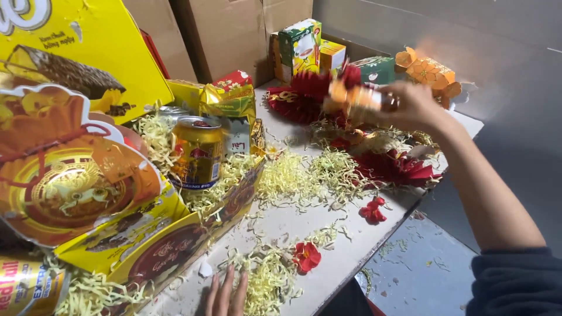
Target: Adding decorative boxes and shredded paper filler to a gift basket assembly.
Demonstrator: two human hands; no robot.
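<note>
Two hands are working: my left hand is lying flat, fingers spread, on the shred-littered white table; my right hand is gripping a blurred orange packet above red paper fans, against cardboard boxes.

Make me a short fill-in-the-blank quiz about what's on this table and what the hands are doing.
1. The right hand holds a small orange ____ over the table.
2. The left hand rests flat on the table beside shredded ____ paper.
3. The gold can stands upright inside the yellow gift ____.

Missing words: bottle; yellow; box
</note>
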